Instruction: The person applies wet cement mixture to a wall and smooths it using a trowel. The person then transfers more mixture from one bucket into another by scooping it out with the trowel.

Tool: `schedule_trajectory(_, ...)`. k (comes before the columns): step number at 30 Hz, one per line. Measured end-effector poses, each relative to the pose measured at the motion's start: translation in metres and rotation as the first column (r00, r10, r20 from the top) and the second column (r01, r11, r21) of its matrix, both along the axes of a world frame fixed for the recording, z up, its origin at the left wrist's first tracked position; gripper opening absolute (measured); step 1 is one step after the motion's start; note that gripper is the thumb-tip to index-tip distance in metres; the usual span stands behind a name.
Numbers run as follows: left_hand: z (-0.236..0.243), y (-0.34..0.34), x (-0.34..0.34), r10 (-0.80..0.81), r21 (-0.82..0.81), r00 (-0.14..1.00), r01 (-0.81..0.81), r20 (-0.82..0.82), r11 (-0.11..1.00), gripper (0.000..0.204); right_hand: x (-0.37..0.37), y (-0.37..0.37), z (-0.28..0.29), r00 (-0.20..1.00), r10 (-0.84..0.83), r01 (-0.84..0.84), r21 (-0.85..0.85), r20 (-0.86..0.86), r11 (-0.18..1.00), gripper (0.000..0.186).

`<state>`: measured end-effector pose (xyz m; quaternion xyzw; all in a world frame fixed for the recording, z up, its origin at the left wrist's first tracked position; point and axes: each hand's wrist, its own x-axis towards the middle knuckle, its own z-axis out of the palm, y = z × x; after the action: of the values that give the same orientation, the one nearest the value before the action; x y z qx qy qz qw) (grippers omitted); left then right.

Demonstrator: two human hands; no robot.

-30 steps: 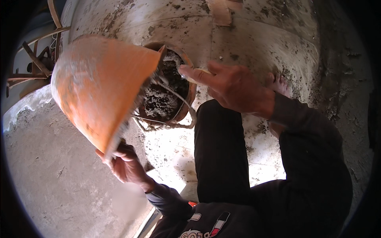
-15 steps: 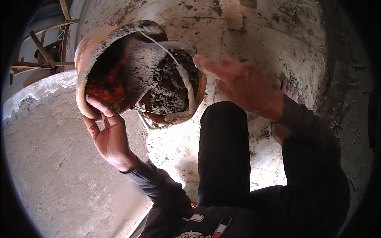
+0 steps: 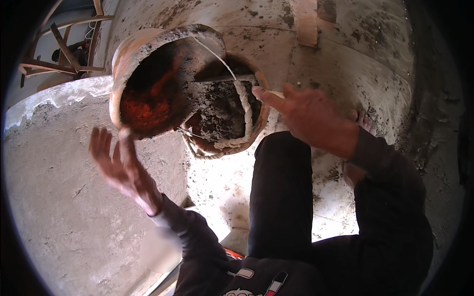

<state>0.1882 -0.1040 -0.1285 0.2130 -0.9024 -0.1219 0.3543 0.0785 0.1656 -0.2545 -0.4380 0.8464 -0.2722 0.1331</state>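
Note:
A worn orange bucket (image 3: 117, 81) lies tipped on its side, its hollow dark and reddish with grey crust on the wall. Its wire handle, wrapped with a pale grip (image 3: 245, 106), loops over a second round container (image 3: 262, 74). Dark, crumbly material (image 3: 219, 106) sits by the tipped mouth, apparently on a flat grey blade. My right hand (image 3: 316, 116) is closed around a light wooden handle (image 3: 277, 93), probably a trowel's; the join to the blade is hidden. My left hand (image 3: 118, 160) is open, fingers spread, thumb tip beside the bucket's lower rim; contact is unclear.
To the left lies a rough grey surface (image 3: 89, 172) with a whitish far edge. Wooden framing (image 3: 64, 49) stands at the far left. Dark crumbs dot the pale floor sheet (image 3: 355, 59), where a flat board (image 3: 306, 24) lies. My knee (image 3: 281, 187) is close to the containers.
My left hand has let go of the bucket rim and spread its fingers. The blade with the dark material sits lower against the container, showing more of its far inside. The whole view has shifted slightly.

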Motion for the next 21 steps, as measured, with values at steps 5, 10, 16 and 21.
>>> schedule_trajectory(5,-0.012,-0.045,-0.034,-0.211,0.081,0.971,0.203,0.114,0.976,0.049,-0.002,0.004,-0.005,0.999,-0.025,0.027,-0.061,0.041,0.998,0.058)
schedule_trajectory(10,-0.019,-0.044,-0.045,-0.383,0.105,0.915,0.396,-0.125,0.912,0.039,-0.005,0.005,-0.004,0.992,-0.086,0.105,-0.216,0.096,0.971,0.054)
schedule_trajectory(16,0.031,-0.023,-0.048,-0.313,0.162,0.946,0.323,-0.089,0.932,0.031,-0.027,-0.014,0.009,0.97,-0.233,0.173,-0.47,-0.073,0.866,0.053)
schedule_trajectory(21,0.044,-0.023,-0.046,-0.272,0.063,0.961,0.275,-0.051,0.959,0.027,-0.035,-0.016,0.016,0.978,-0.194,0.21,-0.415,0.08,0.885,0.053)
